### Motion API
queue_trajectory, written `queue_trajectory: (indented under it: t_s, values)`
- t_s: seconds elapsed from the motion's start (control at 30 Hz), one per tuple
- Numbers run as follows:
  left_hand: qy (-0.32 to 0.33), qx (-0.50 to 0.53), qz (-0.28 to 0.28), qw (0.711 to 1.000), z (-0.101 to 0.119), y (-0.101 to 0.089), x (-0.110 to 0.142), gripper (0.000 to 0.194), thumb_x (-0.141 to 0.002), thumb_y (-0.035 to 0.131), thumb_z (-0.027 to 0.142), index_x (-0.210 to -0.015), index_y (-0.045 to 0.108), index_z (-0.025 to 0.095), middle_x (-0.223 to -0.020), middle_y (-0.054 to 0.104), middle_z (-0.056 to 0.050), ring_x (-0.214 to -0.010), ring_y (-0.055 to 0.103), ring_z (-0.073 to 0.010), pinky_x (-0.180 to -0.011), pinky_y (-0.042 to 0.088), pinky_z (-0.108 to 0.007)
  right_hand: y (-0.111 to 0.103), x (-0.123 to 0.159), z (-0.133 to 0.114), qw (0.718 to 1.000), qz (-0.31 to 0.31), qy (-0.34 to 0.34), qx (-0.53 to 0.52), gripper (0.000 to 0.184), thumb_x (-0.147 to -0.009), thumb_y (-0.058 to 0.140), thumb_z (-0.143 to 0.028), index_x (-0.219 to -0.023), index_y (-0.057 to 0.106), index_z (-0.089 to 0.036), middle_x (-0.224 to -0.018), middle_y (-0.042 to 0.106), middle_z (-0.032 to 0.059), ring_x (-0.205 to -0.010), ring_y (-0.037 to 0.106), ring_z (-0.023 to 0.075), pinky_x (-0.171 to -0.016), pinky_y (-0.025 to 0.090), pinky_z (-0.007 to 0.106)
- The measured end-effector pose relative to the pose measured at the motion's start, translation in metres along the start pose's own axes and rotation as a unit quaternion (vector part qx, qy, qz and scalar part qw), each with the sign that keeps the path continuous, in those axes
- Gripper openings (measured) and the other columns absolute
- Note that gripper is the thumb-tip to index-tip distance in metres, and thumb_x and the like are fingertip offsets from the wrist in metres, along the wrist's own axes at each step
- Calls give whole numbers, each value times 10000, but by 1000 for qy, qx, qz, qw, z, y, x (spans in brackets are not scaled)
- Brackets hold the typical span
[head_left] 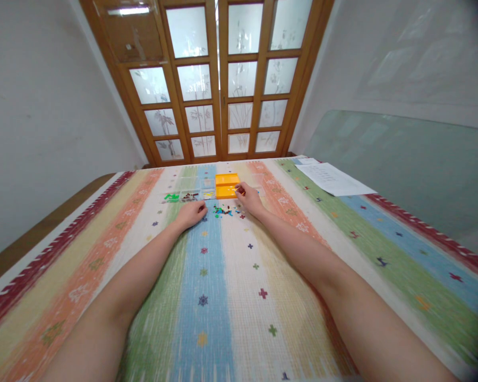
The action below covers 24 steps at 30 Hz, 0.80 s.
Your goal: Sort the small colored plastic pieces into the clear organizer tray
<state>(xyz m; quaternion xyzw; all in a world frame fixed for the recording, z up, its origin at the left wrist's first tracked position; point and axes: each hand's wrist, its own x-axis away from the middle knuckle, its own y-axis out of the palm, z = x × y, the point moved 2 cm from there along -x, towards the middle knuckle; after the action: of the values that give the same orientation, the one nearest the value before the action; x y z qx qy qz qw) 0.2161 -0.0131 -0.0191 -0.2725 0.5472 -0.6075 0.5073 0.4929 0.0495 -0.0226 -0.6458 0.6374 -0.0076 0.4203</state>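
Observation:
My right hand (pixel 249 198) is over the right edge of an open orange-yellow box (pixel 226 178), its thumb and fingers pinched together. Whatever is between those fingertips is too small to make out. My left hand (pixel 193 214) rests on the cloth with its fingers curled, and what they hold, if anything, is hidden. Between the hands lies a loose pile of small blue, green, white and brown pieces (pixel 224 210). Just beyond my left hand, clear compartments contain green pieces (pixel 171 197), dark brown pieces (pixel 190 196) and yellow pieces (pixel 208 194).
A striped, patterned tablecloth (pixel 202 270) covers the table. White paper sheets (pixel 332 179) lie toward the far right. Behind the table stand wooden doors with glass panes (pixel 239 79), and a pale green panel (pixel 406 159) leans along the right wall.

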Motion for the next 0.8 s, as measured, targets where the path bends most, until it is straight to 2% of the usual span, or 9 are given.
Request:
queue_trajectory:
  t_s: [0.27,0.57,0.67,0.8]
  values:
    - [-2,-5,-3,1000,2,-2,0,213,-961,525,362,-858,642,217,-829,704,-51,-749,613,-209,-659,352,-300,-10,-4,8,998,23,36,48,303,-862,519,-190,-1121,676,-193,-1013,729,66,-929,640,208,-860,480,325]
    - [3,-9,-4,1000,4,-2,0,199,-968,535,338,-868,653,213,-858,700,-54,-790,618,-211,-704,405,-302,-37,-4,28,974,103,114,166,282,-913,491,-178,-1099,702,-172,-1112,716,127,-1033,611,275,-926,456,389]
    - [41,-3,11,999,8,-1,-1,169,-963,545,307,-949,681,208,-949,701,-69,-908,630,-227,-820,458,-328,-36,-4,28,970,109,91,196,262,-928,496,-182,-1071,714,-167,-1166,695,150,-1129,574,301,-992,429,423]
    - [84,4,22,996,18,-1,2,231,-968,556,304,-1132,697,222,-1150,678,-94,-1125,601,-255,-1020,455,-390,-24,-6,20,981,44,21,190,270,-925,497,-166,-1057,733,-169,-1105,721,126,-1070,604,270,-968,442,384]
